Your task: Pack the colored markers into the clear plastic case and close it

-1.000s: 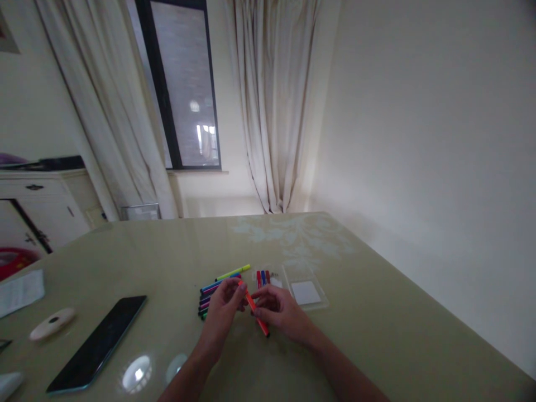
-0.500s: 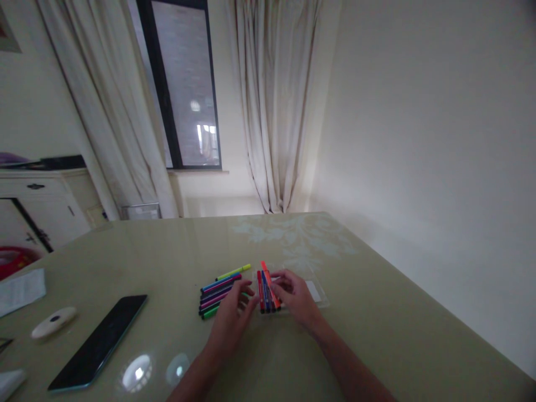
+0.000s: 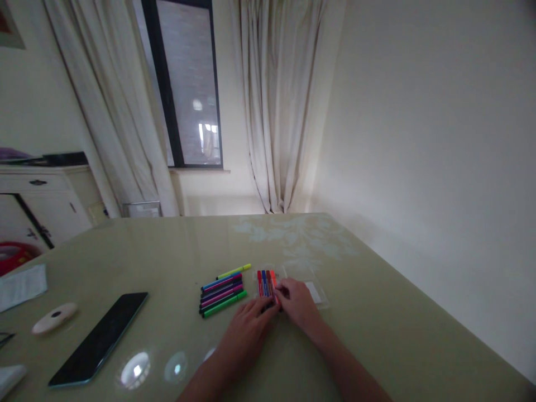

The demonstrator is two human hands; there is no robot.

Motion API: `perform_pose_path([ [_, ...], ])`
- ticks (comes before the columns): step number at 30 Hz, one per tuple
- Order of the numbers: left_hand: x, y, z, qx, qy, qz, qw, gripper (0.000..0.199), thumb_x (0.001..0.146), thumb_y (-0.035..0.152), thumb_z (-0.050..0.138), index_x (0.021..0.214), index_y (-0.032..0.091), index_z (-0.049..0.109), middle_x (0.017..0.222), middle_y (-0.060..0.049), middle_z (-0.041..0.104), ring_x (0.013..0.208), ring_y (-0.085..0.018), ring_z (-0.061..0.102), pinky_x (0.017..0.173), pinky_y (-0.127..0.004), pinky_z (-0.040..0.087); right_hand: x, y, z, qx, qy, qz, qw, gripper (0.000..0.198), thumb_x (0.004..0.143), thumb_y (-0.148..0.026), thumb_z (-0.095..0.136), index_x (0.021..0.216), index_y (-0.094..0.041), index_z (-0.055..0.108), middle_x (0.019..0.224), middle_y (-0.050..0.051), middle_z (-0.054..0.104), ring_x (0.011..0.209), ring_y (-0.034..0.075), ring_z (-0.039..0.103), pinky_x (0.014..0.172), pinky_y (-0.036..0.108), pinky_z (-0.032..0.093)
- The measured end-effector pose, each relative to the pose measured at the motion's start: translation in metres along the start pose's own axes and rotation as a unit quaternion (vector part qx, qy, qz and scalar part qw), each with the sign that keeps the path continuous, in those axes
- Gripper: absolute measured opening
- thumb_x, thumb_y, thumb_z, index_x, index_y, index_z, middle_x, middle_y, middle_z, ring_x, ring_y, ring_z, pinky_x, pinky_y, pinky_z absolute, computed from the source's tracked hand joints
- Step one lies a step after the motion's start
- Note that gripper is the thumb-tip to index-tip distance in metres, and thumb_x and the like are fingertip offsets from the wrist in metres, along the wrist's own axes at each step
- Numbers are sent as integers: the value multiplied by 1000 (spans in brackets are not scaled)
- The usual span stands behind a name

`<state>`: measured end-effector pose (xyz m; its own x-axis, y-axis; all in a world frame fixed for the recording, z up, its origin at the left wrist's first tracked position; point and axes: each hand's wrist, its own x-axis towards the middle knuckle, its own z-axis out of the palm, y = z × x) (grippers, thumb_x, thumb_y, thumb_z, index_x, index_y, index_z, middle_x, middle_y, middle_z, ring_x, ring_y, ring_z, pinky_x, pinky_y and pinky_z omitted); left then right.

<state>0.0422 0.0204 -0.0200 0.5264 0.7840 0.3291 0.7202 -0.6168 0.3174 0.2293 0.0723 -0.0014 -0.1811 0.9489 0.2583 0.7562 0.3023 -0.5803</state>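
A clear plastic case (image 3: 317,296) lies opened on the table, with a row of red, blue and orange markers (image 3: 263,277) in its left half. My right hand (image 3: 298,300) is closed on the orange marker (image 3: 273,277) at the row's right end, thumb and fingertips near its middle. From the near side, my left hand (image 3: 248,322) reaches over the lower ends of the row, fingers stretched out and hiding those ends. To the left lie several loose markers side by side, the green marker (image 3: 226,304) nearest me and a yellow marker (image 3: 233,272) farthest.
On the left of the table (image 3: 167,251) lie a dark tablet (image 3: 100,339), a white oval object (image 3: 54,318) and a pale sheet (image 3: 23,287). A wall (image 3: 419,167) runs along the right edge. Curtains (image 3: 278,111) hang beyond the far edge.
The orange marker went from tilted above the row to lying in line with it, in my right hand. My left hand moved right, from beside the loose markers onto the row's lower ends.
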Motion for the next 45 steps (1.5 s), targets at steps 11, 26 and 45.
perform_pose_path([
  [11,2,6,0,27,8,-13,1000,57,93,5,46,143,31,58,146,-6,61,130,-24,58,113,-45,45,0,-7,-4,-57,-29,13,998,16,91,-22,63,88,-20,79,92,8,76,86,22,69,77,28,46],
  [26,-3,-32,-37,111,46,-233,965,19,97,24,52,108,20,68,117,-10,67,115,-29,60,98,-42,46,-1,1,3,12,17,5,1000,18,92,-21,60,98,-18,77,93,8,74,83,20,66,77,29,46],
  [45,13,-18,-38,-493,206,-277,798,49,77,59,75,103,19,64,96,-5,73,82,-22,72,71,-33,58,-16,-36,3,331,-71,-53,939,18,83,-34,76,92,-20,70,83,1,74,72,16,65,64,24,46],
])
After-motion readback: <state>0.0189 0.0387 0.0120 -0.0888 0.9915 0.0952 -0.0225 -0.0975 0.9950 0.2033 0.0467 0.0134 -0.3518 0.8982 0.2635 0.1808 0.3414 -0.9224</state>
